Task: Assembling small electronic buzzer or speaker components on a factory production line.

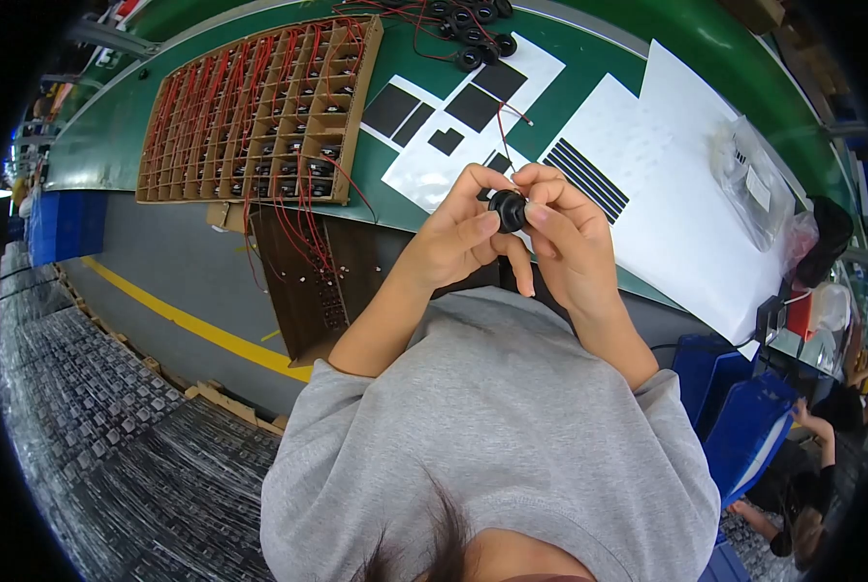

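A green worktop point(95, 160) is bent by the fisheye view, and its far surroundings are lost in blur and the black rim. Near the middle, a round black part point(509, 210) is held up over the worktop's near edge, between the two hands. It is pinched by the thumb of the left hand point(450, 231) on one side and by the thumb of the right hand point(572, 236) on the other; both grips are narrowed on it, though its back and most of the fingertips behind it are hidden. A thin wire point(504, 131) is seen rising beyond the fingers to a small pale connector; where it is joined cannot be made out. White sheets point(405, 181) are partly covered by the hands, and black rectangles point(473, 108) and dark strips point(585, 180) are laid on them. At the left, a divided cardboard box point(364, 116) is filled with black parts and tangled red wires, by which many compartments are obscured. More round black parts point(468, 60) are crowded at the far edge. A clear plastic bag point(759, 199) is blurred by glare, and a co-worker point(807, 490) is partly cut off at the lower right.
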A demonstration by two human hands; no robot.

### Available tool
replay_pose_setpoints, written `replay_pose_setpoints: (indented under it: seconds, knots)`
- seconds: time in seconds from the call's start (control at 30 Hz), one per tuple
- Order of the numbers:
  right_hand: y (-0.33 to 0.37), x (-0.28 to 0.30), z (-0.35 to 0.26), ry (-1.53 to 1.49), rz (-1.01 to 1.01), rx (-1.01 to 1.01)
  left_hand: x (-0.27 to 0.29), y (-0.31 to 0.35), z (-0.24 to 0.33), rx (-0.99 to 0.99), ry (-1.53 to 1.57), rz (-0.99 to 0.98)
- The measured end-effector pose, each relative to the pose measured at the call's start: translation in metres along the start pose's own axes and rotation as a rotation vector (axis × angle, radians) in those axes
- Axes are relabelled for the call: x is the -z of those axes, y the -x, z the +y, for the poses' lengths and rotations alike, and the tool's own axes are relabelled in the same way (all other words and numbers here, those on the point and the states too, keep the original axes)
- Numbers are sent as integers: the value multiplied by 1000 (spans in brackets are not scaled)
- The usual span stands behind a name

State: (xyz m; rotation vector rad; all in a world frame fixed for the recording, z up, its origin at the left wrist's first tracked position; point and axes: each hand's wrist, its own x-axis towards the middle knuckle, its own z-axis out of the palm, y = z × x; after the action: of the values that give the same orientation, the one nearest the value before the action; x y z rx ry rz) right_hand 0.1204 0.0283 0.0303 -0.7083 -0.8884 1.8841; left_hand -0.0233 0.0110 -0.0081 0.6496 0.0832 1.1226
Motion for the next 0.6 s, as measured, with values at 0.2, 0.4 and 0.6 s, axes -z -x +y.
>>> replay_pose_setpoints:
  seconds: [0.2,0.4,0.6]
  knots:
    - [-1,0,3,-22,-6,2,0,0,2,-10,-18,-23]
    - [-2,1,4,4,-20,0,1,2,0,-35,-65,53]
    - [-3,17,7,47,-137,77,2,1,0,22,-185,18]
